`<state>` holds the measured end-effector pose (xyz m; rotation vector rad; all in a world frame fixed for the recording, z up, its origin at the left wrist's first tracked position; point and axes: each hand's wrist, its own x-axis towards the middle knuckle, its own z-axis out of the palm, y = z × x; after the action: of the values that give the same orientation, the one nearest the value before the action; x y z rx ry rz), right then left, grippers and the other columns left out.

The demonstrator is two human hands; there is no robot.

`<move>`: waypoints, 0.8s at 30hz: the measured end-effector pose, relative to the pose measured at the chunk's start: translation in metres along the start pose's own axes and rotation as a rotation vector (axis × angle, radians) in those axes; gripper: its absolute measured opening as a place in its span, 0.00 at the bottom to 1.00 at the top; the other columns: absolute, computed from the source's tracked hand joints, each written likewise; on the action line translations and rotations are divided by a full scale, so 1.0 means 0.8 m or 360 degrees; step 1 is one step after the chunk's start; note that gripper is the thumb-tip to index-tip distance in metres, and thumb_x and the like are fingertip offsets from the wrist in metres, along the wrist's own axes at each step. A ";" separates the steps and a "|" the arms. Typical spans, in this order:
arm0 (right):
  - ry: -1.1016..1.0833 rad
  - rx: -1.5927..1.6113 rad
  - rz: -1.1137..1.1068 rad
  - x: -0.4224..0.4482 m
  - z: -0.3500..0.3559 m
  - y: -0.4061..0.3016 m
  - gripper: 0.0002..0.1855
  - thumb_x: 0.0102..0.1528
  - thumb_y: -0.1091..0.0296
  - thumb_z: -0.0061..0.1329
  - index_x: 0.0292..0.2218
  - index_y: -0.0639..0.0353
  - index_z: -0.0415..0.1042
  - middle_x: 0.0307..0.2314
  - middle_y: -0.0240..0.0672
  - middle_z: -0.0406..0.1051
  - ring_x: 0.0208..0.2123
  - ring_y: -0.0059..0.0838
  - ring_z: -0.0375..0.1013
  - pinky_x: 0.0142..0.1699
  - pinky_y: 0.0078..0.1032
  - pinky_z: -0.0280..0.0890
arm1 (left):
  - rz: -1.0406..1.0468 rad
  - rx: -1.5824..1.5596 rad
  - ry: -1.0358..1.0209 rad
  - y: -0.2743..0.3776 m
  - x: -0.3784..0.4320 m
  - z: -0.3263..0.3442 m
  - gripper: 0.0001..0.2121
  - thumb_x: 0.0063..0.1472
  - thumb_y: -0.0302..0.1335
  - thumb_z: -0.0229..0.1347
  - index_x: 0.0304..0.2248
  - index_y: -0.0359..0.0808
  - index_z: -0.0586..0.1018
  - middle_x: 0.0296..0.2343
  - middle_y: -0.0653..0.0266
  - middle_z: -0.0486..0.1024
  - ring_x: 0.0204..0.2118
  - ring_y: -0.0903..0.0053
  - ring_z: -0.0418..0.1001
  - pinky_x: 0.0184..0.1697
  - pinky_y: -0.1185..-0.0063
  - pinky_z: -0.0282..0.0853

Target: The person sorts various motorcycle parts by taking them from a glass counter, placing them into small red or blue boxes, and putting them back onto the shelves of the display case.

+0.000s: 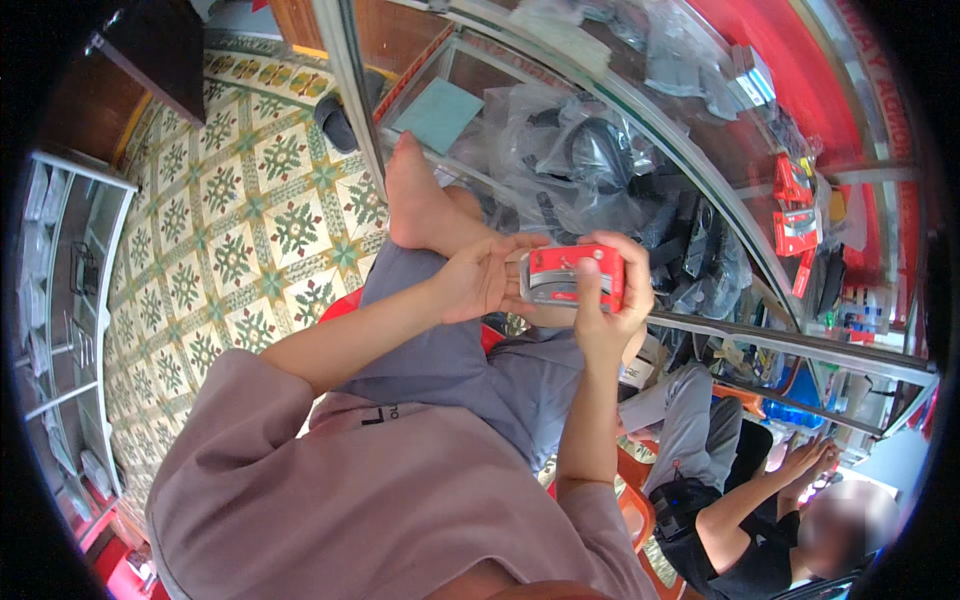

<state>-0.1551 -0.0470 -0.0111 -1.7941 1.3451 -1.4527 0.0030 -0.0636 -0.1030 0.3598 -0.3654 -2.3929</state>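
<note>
My right hand [616, 300] grips a small red and grey retail box [559, 277], with the thumb lying across its printed front and the fingers around its right edge. The box bears pictures and writing. My left hand [484, 277] is at the box's left end, palm turned toward it and fingers spread. Whether those fingertips touch the box is hard to tell. Both hands are above my lap in grey trousers [420, 330], and one bare foot [412, 199] is raised beyond them against the glass display case [720, 330].
Inside the case lie bagged black parts [600, 154] and a light-blue flat packet [439, 112]. More red boxes [796, 231] stand at the right. A person in black [739, 532] sits to my right. Patterned floor tiles [225, 187] and a dark slipper [334, 124] are at left.
</note>
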 end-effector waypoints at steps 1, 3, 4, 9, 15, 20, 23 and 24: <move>-0.0023 0.0001 -0.0003 0.000 0.002 -0.002 0.10 0.48 0.78 0.50 0.35 0.66 0.68 0.30 0.39 0.70 0.32 0.24 0.69 0.39 0.20 0.64 | -0.0073 -0.0267 -0.0138 0.004 -0.002 0.004 0.17 0.62 0.33 0.42 0.50 0.40 0.64 0.43 0.64 0.70 0.42 0.74 0.72 0.40 0.75 0.71; -0.0042 -0.0191 -0.0212 0.003 0.004 -0.007 0.09 0.48 0.78 0.50 0.34 0.67 0.69 0.29 0.41 0.70 0.32 0.27 0.70 0.39 0.22 0.63 | -0.0085 -0.0253 -0.0089 0.000 -0.003 0.004 0.18 0.62 0.35 0.43 0.50 0.40 0.64 0.44 0.66 0.69 0.43 0.75 0.71 0.38 0.76 0.72; 0.0075 -0.0101 -0.0279 0.004 0.001 -0.014 0.09 0.49 0.76 0.48 0.35 0.66 0.69 0.29 0.40 0.70 0.31 0.29 0.70 0.39 0.22 0.63 | -0.0117 -0.0226 -0.0043 0.000 -0.003 0.003 0.19 0.62 0.37 0.44 0.51 0.41 0.63 0.44 0.68 0.68 0.44 0.76 0.70 0.37 0.77 0.72; 0.0204 -0.0128 -0.0265 0.021 -0.021 -0.033 0.16 0.51 0.72 0.47 0.41 0.68 0.64 0.31 0.43 0.69 0.34 0.29 0.70 0.42 0.24 0.63 | -0.0095 0.0064 0.0048 0.003 -0.001 -0.003 0.21 0.61 0.36 0.48 0.51 0.40 0.63 0.44 0.68 0.68 0.44 0.78 0.69 0.37 0.78 0.72; 0.0976 -0.0435 -0.0445 0.056 -0.096 -0.035 0.25 0.56 0.74 0.43 0.53 0.67 0.52 0.46 0.52 0.64 0.41 0.32 0.69 0.44 0.23 0.65 | -0.0178 0.0206 0.0076 0.014 -0.006 -0.015 0.21 0.59 0.30 0.50 0.51 0.35 0.64 0.44 0.65 0.67 0.43 0.79 0.69 0.35 0.81 0.71; 0.1105 -0.1018 -0.0690 0.124 -0.200 -0.016 0.18 0.55 0.75 0.46 0.47 0.68 0.62 0.47 0.46 0.64 0.45 0.33 0.68 0.47 0.26 0.65 | 0.0125 0.0651 0.0127 0.043 -0.014 0.039 0.19 0.59 0.27 0.50 0.50 0.34 0.65 0.42 0.63 0.69 0.43 0.76 0.69 0.40 0.79 0.69; 0.1058 -0.1700 -0.0764 0.168 -0.269 0.002 0.20 0.50 0.77 0.48 0.46 0.63 0.66 0.41 0.45 0.69 0.43 0.45 0.68 0.47 0.32 0.63 | 0.1025 0.1678 -0.0064 0.069 0.002 0.082 0.17 0.58 0.25 0.51 0.47 0.33 0.67 0.39 0.63 0.72 0.44 0.74 0.69 0.45 0.75 0.66; 0.0995 -0.1810 -0.0761 0.180 -0.294 0.012 0.21 0.50 0.76 0.48 0.47 0.61 0.65 0.41 0.46 0.68 0.44 0.47 0.67 0.48 0.35 0.61 | 0.1179 0.1898 -0.0097 0.083 0.008 0.111 0.16 0.57 0.25 0.51 0.46 0.34 0.69 0.38 0.62 0.72 0.44 0.73 0.69 0.47 0.74 0.64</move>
<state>-0.3805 -0.1286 0.1256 -2.5669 2.5536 -1.7243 0.0065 -0.1019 0.0011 0.5301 -1.6206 -1.2435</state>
